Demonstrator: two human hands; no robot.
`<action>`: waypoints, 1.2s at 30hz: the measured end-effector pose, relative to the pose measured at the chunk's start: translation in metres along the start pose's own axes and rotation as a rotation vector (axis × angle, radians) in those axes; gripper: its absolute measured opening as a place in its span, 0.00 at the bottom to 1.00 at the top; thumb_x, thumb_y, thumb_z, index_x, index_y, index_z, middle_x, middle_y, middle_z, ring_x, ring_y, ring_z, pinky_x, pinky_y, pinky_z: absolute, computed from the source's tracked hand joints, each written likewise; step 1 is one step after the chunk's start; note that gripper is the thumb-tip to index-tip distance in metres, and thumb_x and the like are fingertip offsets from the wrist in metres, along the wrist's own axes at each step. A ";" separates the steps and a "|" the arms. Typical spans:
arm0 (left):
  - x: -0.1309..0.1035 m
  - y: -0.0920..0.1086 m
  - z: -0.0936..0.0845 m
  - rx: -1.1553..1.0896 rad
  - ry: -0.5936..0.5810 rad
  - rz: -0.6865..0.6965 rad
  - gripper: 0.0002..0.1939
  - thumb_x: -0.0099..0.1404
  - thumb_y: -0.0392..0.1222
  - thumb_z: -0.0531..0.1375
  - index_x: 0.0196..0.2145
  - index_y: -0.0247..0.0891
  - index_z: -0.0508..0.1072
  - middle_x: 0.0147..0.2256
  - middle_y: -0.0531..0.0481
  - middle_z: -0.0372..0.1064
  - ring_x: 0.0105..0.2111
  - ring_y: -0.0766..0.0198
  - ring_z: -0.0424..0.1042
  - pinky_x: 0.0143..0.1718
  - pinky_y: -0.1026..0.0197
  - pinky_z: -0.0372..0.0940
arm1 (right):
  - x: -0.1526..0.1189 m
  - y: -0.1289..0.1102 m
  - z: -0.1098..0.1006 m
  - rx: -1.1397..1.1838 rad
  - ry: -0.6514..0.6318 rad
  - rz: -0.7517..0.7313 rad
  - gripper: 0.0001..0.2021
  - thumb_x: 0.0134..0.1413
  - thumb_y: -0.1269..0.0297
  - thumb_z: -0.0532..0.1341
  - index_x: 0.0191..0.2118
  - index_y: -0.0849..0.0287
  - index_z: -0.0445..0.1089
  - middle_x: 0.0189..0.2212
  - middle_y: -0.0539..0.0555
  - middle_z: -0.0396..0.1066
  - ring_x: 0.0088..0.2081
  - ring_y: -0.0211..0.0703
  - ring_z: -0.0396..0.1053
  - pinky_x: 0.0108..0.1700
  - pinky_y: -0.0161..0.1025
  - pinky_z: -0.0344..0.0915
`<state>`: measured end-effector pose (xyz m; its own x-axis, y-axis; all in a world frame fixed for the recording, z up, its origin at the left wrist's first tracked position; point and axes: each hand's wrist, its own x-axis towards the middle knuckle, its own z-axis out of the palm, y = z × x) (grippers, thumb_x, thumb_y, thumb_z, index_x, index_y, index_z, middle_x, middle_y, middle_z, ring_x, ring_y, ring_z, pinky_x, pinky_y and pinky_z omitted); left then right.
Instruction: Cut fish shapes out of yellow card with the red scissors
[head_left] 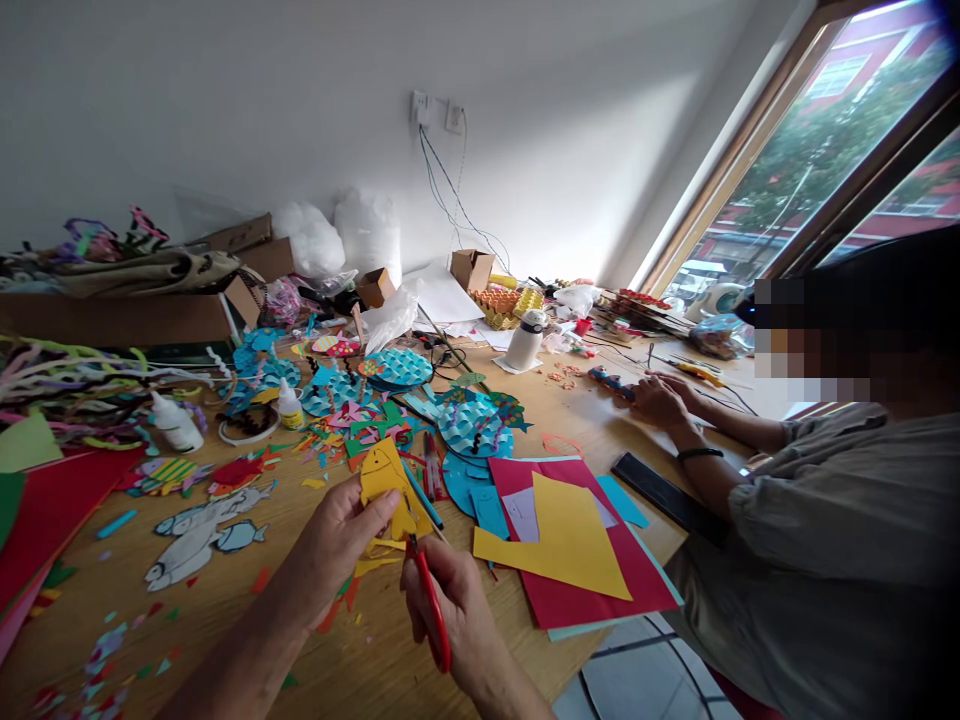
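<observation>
My left hand point(346, 540) pinches a yellow paper fish point(381, 472) between thumb and fingers, its drawn eye and outline facing up. Red-handled scissors point(433, 610) are gripped in my right hand point(450, 590), their blades pointing at the fish's lower edge. Whether the blades are on the paper is hard to make out. Yellow offcuts point(375, 565) lie just below the fish. Left of my hands are drawn paper fish cutouts point(187, 545) in white and grey. To the right, a larger yellow sheet point(574, 540) with a piece cut away rests on red paper point(544, 600).
Glue bottles point(177, 424), coloured paper scraps point(382, 412) and blue honeycomb paper crafts point(472, 420) crowd the table. At right, a person point(825, 520) handles small blue pieces. A black phone point(667, 495) lies near the table's right edge. A white bottle point(525, 342) stands farther back.
</observation>
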<state>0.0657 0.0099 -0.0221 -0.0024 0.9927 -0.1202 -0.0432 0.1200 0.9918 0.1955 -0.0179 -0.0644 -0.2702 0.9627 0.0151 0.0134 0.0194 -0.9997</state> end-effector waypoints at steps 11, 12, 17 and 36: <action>-0.001 0.001 0.000 -0.003 -0.015 0.008 0.10 0.55 0.45 0.59 0.22 0.38 0.66 0.19 0.58 0.60 0.22 0.67 0.58 0.26 0.66 0.55 | -0.001 0.011 -0.004 -0.067 0.002 -0.001 0.19 0.56 0.53 0.53 0.20 0.58 0.53 0.15 0.43 0.50 0.16 0.30 0.47 0.17 0.29 0.44; -0.001 0.001 0.000 -0.001 -0.019 0.005 0.10 0.55 0.45 0.59 0.21 0.38 0.65 0.19 0.58 0.59 0.22 0.67 0.58 0.26 0.66 0.56 | -0.001 0.011 -0.004 -0.067 0.005 0.002 0.18 0.56 0.54 0.53 0.20 0.58 0.53 0.15 0.43 0.49 0.16 0.30 0.47 0.17 0.29 0.44; 0.000 0.001 -0.001 0.002 -0.049 -0.016 0.11 0.56 0.46 0.58 0.22 0.38 0.64 0.20 0.58 0.60 0.24 0.67 0.60 0.28 0.64 0.56 | 0.000 0.008 -0.004 -0.034 -0.009 0.026 0.17 0.55 0.56 0.54 0.20 0.58 0.53 0.14 0.42 0.48 0.16 0.30 0.47 0.17 0.29 0.44; -0.002 0.011 -0.004 -0.070 -0.136 -0.009 0.08 0.55 0.46 0.60 0.27 0.38 0.69 0.24 0.54 0.69 0.27 0.64 0.66 0.31 0.65 0.61 | -0.001 0.010 -0.014 -0.151 -0.033 -0.026 0.18 0.57 0.55 0.53 0.21 0.57 0.52 0.16 0.43 0.46 0.19 0.32 0.46 0.19 0.31 0.44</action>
<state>0.0608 0.0089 -0.0116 0.1339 0.9840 -0.1179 -0.1117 0.1332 0.9848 0.2095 -0.0144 -0.0745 -0.3038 0.9520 0.0375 0.1496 0.0865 -0.9850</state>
